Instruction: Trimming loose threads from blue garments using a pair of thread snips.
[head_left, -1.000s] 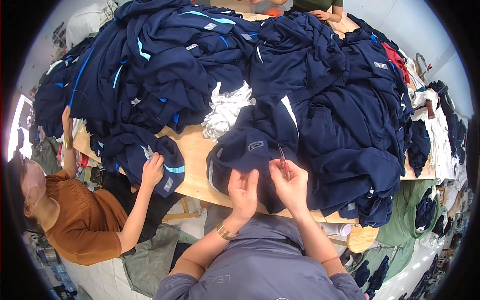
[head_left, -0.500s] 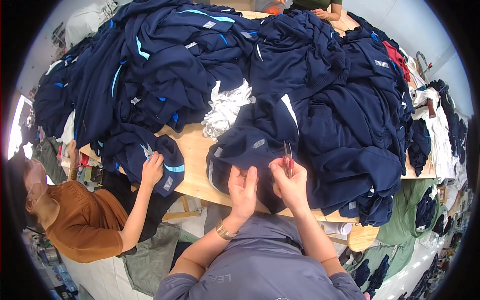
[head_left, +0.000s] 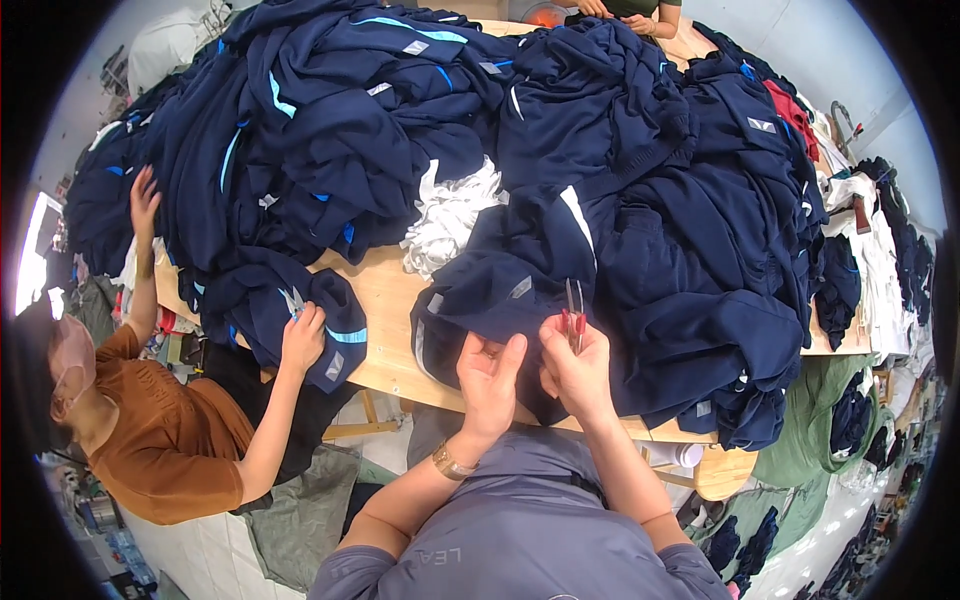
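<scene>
My left hand (head_left: 487, 388) is closed on the near edge of a navy garment (head_left: 475, 285), thumb on top and fingers mostly curled beneath the cloth. A small grey patch and a pale trim strip show on this garment. In my right hand (head_left: 580, 372) is a pair of thread snips (head_left: 574, 312) with red on the grip. Their two metal blades point away from me, slightly apart, over the navy cloth. The right fingers wrap the snips close beside the left hand. Whether the right fingers also pinch cloth or a thread is too small to tell.
Navy garments (head_left: 330, 130) pile high across the wooden table (head_left: 385, 325), with white fabric strips (head_left: 450, 215) in the middle. At left, a co-worker in a brown shirt (head_left: 165, 440) holds blue-handled snips (head_left: 294, 303). Another person's hands (head_left: 635, 22) show at the far side.
The co-worker's left hand has risen from the table edge toward the garment pile, fingers spread. My hands have barely moved, and both keep their hold.
</scene>
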